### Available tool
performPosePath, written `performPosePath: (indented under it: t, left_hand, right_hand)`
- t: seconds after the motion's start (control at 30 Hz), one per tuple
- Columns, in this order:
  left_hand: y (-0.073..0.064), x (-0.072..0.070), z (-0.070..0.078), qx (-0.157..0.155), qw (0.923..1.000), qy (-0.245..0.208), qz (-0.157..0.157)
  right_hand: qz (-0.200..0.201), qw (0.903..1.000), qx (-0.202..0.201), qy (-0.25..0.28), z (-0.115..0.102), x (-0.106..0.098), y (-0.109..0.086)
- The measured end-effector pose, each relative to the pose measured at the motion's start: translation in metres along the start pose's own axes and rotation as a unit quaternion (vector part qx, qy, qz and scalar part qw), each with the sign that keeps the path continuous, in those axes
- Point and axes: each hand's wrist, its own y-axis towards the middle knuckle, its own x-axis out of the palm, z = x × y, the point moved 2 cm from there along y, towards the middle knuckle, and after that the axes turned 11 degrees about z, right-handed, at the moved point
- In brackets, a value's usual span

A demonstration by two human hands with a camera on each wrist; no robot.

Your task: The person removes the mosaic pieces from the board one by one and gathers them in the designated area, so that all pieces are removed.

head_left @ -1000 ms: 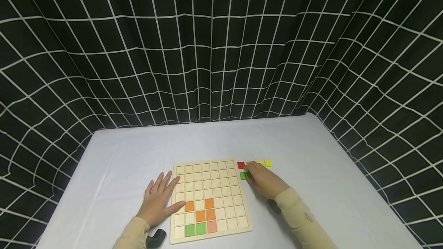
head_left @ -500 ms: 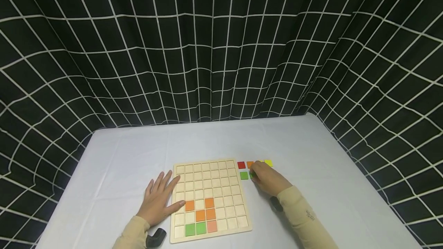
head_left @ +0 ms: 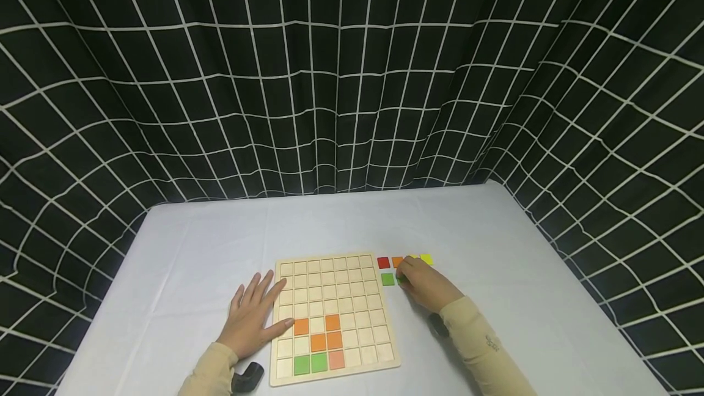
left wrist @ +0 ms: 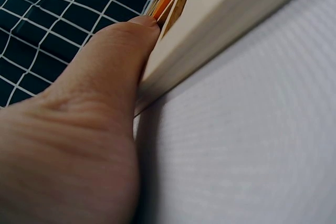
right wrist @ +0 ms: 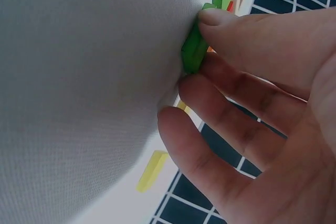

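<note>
My left hand (head_left: 250, 322) lies with its fingers spread at the left side of the wooden grid board (head_left: 390, 364). Its thumb and index finger reach over the board's edge; the left wrist view shows the thumb (left wrist: 113, 51) against the rim. To the right of the board, my right hand (head_left: 429, 286) pinches a green square tile (right wrist: 195, 48) between thumb and fingertips, down at the white cloth. A second green tile (head_left: 387, 279) lies just left of those fingertips. Behind them are a red tile (head_left: 383, 263), an orange tile (head_left: 397, 262) and a yellow tile (head_left: 426, 259); another yellow one is mostly covered by the hand.
Several orange tiles (head_left: 334, 341), two green tiles (head_left: 319, 363) and a pink tile (head_left: 337, 360) sit in cells of the board's lower half. White cloth (head_left: 209, 243) covers the table. A black curtain with white grid lines (head_left: 352, 90) stands behind and at both sides.
My right hand has shifted slightly right with the pinched green tile, so a gap shows between the two green tiles and more of the orange one is visible. The left hand has stayed put.
</note>
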Motion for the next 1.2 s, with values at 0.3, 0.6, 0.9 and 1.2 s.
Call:
performPosePath:
  t: [0.3, 0.6, 0.9, 1.2]
  left_hand:
    - [0.001, -0.001, 0.001, 0.0, 1.0, -0.004, 0.0]
    - [-0.001, 0.004, -0.003, 0.012, 0.9998, 0.003, 0.014]
    - [0.001, 0.003, -0.003, 0.014, 0.9998, 0.0, 0.014]
    - [0.0, 0.001, 0.001, 0.012, 0.9999, 0.0, 0.01]
  right_hand:
    - [0.002, 0.9999, 0.002, -0.011, -0.006, -0.009, -0.001]
    - [0.023, 0.9933, -0.111, 0.021, -0.048, -0.02, 0.004]
    - [-0.028, 0.9809, -0.19, 0.028, -0.1, -0.002, 0.008]
    - [-0.043, 0.9773, -0.207, 0.016, -0.122, 0.013, 0.012]
